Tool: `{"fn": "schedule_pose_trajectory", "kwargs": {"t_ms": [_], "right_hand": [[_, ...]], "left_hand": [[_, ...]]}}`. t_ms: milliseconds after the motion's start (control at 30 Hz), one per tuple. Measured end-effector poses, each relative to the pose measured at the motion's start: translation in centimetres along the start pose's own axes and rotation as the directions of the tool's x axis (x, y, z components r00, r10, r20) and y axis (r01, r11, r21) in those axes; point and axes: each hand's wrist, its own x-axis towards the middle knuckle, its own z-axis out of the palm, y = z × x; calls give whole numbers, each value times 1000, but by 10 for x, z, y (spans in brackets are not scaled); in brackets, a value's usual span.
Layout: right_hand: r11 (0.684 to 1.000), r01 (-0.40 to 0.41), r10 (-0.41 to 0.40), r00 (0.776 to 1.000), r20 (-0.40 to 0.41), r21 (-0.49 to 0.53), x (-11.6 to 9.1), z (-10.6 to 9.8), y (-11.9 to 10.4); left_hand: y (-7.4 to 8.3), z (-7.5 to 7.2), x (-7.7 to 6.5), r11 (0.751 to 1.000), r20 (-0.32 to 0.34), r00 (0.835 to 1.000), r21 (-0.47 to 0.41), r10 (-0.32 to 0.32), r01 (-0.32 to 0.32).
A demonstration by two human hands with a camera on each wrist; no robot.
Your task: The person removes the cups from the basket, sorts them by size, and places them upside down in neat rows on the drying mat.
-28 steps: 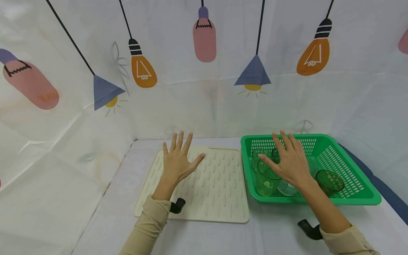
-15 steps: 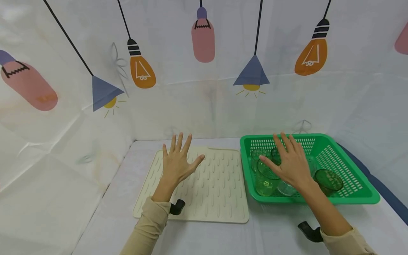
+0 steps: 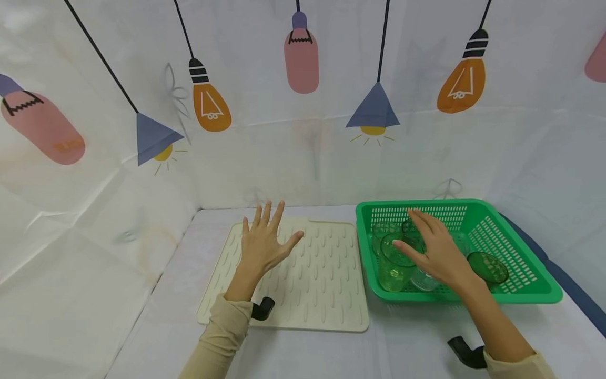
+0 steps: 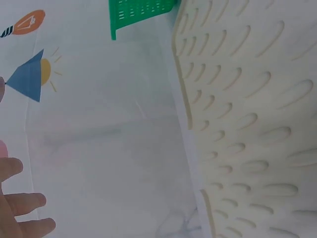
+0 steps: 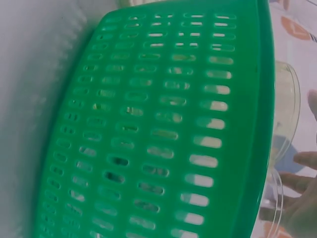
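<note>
My left hand (image 3: 261,245) hovers over a cream ridged drying mat (image 3: 322,279), fingers spread and straight, holding nothing. Above the green plastic basket (image 3: 530,301) my right hand (image 3: 439,252) hangs with its thumb apart from the fingers, nothing in its grasp. Several clear and green drinking glasses sit in the basket. A yellow-green glass (image 3: 394,273) stands at its left, a clear glass (image 3: 424,280) beside it, and a dark green glass (image 3: 488,267) leans to the right. My right hand partly hides others. In the right wrist view, glass rims show past the basket wall (image 5: 237,124).
The mat and basket stand side by side on a white-covered table (image 3: 322,358). A white sheet (image 3: 265,163) printed with lamps and bulbs rises behind and at the left. A dark blue strip (image 3: 577,289) runs past the basket's right side.
My right hand has come slightly down and right over the basket, its fingers drawn closer together and bent a little more. The left hand stays nearly in place.
</note>
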Motion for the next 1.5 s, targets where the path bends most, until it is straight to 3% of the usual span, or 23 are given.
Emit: {"fn": "schedule_pose_trajectory", "kwargs": {"t_ms": [267, 500, 867, 1033, 1133, 1367, 1500], "right_hand": [[996, -65, 65, 998, -9, 67, -5, -9, 2], [995, -53, 56, 998, -39, 81, -8, -13, 1], [995, -29, 29, 1000, 2, 100, -7, -15, 0], [995, -17, 16, 1000, 13, 103, -6, -13, 0], [994, -6, 5, 1000, 13, 108, -4, -11, 0], [991, 6, -12, 999, 42, 131, -1, -5, -1], [991, 25, -33, 998, 60, 130, 0, -2, -1]], "left_hand": [[4, -2, -3, 996, -8, 1000, -89, 24, -25], [9, 0, -5, 983, -55, 998, -180, 28, -37], [12, 5, -8, 926, -106, 994, -372, 17, -56], [12, 8, -9, 886, -134, 990, -454, 33, -91], [11, 12, -9, 850, -131, 990, -514, 52, -113], [10, 23, -7, 691, -204, 970, -683, 129, -235], [11, 26, -6, 647, -201, 971, -725, 133, -239]]}}
